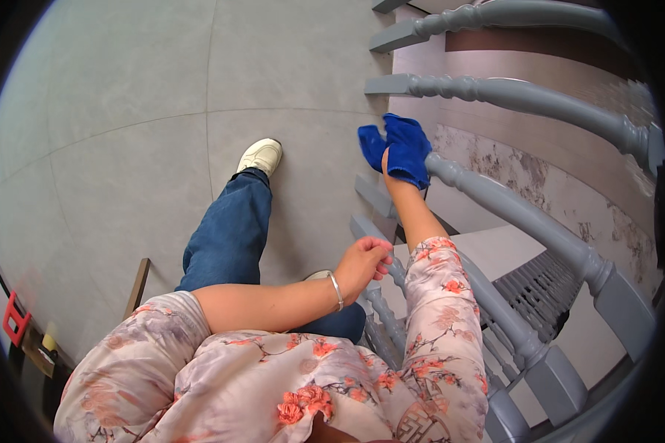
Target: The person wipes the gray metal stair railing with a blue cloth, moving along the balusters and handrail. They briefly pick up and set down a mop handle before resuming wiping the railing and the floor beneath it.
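A blue cloth (pixel 407 145) covers most of my right hand (pixel 386 158), which presses it around the lower end of a grey turned baluster (pixel 493 191). That baluster's square foot is hidden behind the cloth. One flap of the cloth hangs out to the left, over the floor. My left hand (pixel 360 264), with a silver bracelet (pixel 336 290) at the wrist, is held in front of my body. Its fingers are curled in with nothing visible in them. Just beside its fingertips is another grey baluster (pixel 397 270); I cannot tell whether they touch it.
More grey balusters (pixel 510 88) line the right side, with a drop beyond them showing a lower railing (pixel 540 296). Grey floor tiles (pixel 127 177) extend left to the wall side. My shoe (pixel 261 156) stands on them. A red-handled object (pixel 15 319) lies at far left.
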The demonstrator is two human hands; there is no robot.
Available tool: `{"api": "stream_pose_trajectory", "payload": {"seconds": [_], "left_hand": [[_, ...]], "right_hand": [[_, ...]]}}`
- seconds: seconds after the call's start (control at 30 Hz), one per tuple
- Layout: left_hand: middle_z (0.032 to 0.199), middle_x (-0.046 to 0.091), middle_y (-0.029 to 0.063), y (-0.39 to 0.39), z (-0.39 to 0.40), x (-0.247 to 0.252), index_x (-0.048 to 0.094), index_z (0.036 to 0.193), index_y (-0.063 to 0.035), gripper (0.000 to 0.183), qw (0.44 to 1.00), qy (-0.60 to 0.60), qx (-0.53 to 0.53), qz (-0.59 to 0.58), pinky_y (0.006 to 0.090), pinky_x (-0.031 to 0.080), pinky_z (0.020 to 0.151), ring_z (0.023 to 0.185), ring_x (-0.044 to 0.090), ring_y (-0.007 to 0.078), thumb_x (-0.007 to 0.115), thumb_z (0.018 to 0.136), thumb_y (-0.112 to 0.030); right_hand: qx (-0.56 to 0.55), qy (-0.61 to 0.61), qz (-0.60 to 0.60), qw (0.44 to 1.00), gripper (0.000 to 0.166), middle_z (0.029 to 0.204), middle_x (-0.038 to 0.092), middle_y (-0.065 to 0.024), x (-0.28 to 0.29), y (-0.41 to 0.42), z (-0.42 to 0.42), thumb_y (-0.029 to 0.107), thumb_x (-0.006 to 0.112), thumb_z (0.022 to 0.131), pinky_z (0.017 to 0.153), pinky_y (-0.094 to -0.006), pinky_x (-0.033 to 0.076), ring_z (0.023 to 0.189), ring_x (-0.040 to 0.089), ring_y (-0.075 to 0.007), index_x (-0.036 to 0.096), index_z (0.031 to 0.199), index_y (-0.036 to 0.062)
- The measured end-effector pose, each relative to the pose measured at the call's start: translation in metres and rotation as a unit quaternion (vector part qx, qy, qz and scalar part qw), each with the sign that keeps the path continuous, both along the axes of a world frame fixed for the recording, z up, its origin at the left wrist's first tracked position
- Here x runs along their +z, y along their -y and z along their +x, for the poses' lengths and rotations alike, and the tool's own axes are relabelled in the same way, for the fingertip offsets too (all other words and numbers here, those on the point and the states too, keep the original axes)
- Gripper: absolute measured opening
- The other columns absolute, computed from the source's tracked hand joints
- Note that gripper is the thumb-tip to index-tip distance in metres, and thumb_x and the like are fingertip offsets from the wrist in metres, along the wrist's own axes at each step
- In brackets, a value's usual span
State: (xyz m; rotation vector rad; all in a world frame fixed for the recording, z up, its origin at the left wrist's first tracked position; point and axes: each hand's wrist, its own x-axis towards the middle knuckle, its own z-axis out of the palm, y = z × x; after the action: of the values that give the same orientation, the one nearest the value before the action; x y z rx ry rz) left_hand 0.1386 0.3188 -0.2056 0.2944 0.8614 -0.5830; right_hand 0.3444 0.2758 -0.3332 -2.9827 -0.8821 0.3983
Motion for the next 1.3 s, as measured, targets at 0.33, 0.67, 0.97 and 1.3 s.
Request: {"api": "stream_pose_trajectory", "payload": {"seconds": [0.33,0.67,0.97,1.3], "left_hand": [[0.077,0.057,0.0029,-0.007,-0.002,0.013,0.053,0.094,-0.0064,0.013,0.999,0.027,0.01,-0.021,0.0227,0.044,0.059,0.063,0.052,0.0095,0.046,0.084,-0.011],[0.078,0.057,0.0027,-0.01,0.003,0.007,0.053,0.095,-0.0059,0.014,0.999,0.024,0.022,-0.014,0.0221,0.044,0.058,0.063,0.052,0.0096,0.047,0.083,-0.01],[0.078,0.057,0.0028,-0.007,0.002,-0.001,0.053,0.093,-0.0059,0.012,1.0,-0.003,0.016,-0.001,0.0226,0.043,0.058,0.064,0.052,0.0101,0.047,0.085,-0.012],[0.078,0.058,0.0022,-0.005,0.003,0.005,0.053,0.093,-0.0068,0.012,1.0,0.024,0.013,0.006,0.0226,0.044,0.059,0.063,0.052,0.0091,0.046,0.084,-0.012]], "right_hand": [[0.064,-0.25,-0.212,0.943,0.031,0.093,0.061,-0.0193,0.079,0.046,-0.101,0.018,0.064,0.07,0.086,-0.0379,0.043,0.098,0.055,-0.0323,0.06,0.094,-0.0012],[-0.006,0.008,-0.25,0.968,0.034,0.094,0.06,-0.0229,0.036,0.022,0.023,0.014,0.062,0.071,0.09,-0.0381,0.041,0.1,0.055,-0.0329,0.057,0.099,-0.0039],[0.104,0.064,-0.308,0.943,0.029,0.098,0.061,-0.0223,-0.039,0.013,0.01,0.012,0.051,0.079,0.089,-0.0371,0.042,0.098,0.058,-0.0289,0.057,0.103,-0.0032],[0.087,-0.201,-0.311,0.925,0.027,0.121,0.051,-0.0152,0.04,0.019,-0.055,0.01,0.048,0.08,0.097,-0.0331,0.034,0.115,0.046,-0.0283,0.057,0.105,0.0117]]}}
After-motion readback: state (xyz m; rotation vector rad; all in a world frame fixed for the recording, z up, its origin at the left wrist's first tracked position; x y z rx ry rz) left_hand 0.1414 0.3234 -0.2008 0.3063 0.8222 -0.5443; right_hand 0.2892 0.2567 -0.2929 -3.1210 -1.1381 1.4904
